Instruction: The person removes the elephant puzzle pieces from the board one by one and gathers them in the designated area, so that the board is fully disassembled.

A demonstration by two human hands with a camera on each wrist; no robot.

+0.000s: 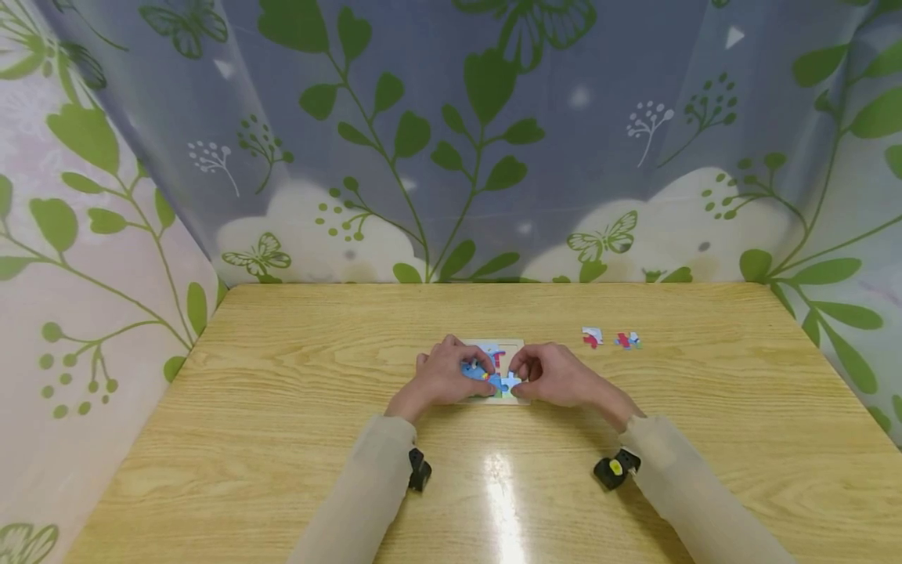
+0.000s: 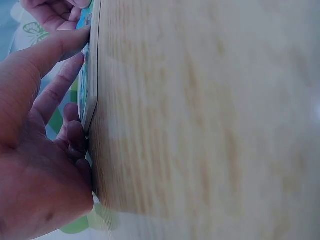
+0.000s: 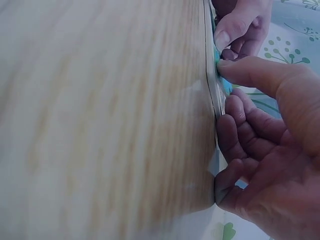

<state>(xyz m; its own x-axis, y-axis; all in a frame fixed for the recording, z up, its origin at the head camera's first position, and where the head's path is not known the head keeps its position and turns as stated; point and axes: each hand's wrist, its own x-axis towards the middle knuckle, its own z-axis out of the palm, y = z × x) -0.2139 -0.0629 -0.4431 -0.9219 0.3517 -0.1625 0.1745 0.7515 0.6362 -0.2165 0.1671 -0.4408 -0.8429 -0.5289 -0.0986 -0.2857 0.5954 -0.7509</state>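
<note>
A shallow wooden jigsaw tray (image 1: 517, 343) lies on the table with a blue picture partly filled in. My left hand (image 1: 447, 373) rests over its left side, thumb and index fingertips touching the fitted pieces (image 1: 476, 374). From the right, my right hand (image 1: 557, 376) pinches a light-blue puzzle piece (image 1: 510, 384) between thumb and index finger at the tray's lower right corner. Bare wood shows above this piece. In the left wrist view the tray's edge (image 2: 93, 85) is seen side-on beside the straight thumb. The right thumb (image 3: 245, 72) presses at the tray's edge in the right wrist view.
Two loose groups of puzzle pieces, one white and red (image 1: 592, 337) and one red and blue (image 1: 627, 340), lie to the right behind my right hand. The wooden table (image 1: 317, 329) meets a leaf-patterned curtain (image 1: 437, 157) at its back edge.
</note>
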